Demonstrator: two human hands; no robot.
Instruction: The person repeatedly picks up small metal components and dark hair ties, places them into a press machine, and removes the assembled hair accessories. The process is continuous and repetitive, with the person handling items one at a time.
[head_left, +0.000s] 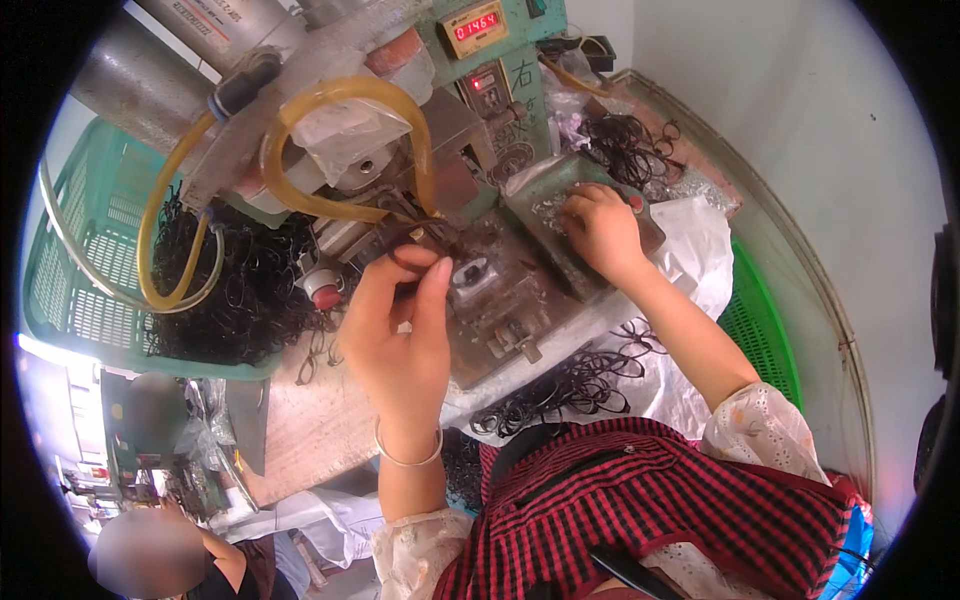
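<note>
My left hand [400, 335], a bangle on its wrist, is beside the press bed with thumb and forefinger pinched. A dark, thin-rimmed piece that looks like an eyeglass frame [408, 232] is between them, partly hidden by the fingers. Just right of the fingertips sits a small metal fixture [470, 275] on the oily machine bed [500, 318]. My right hand [607, 235] reaches into a green metal tray [560, 262], its fingers curled down at small shiny parts [548, 212]. Whatever its fingertips grip is hidden.
Yellow hoses [275, 150] loop in front of the press head. A green basket [95, 255] full of black frames [235, 285] stands left. More frames [570, 395] lie by my lap, others [630, 150] behind the tray. A red button [325, 296] sits left; another person [230, 565] is lower left.
</note>
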